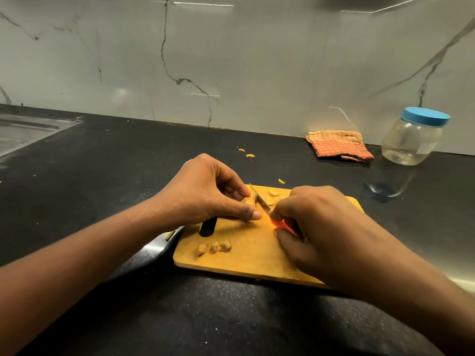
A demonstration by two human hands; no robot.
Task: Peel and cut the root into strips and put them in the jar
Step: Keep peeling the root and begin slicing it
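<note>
From the head view, we judge ourselves midway: orange slices [272,197] lie near the far edge of the cutting board [246,260], brown trimmings [214,247] near its front edge, nothing visibly in the capped jar [413,137] at the counter's back right. Our left hand [205,191] pinches the knobbly, tan root [251,199] mid-board; our right hand [313,219] is closed around the knife [262,202], blade touching it.
</note>
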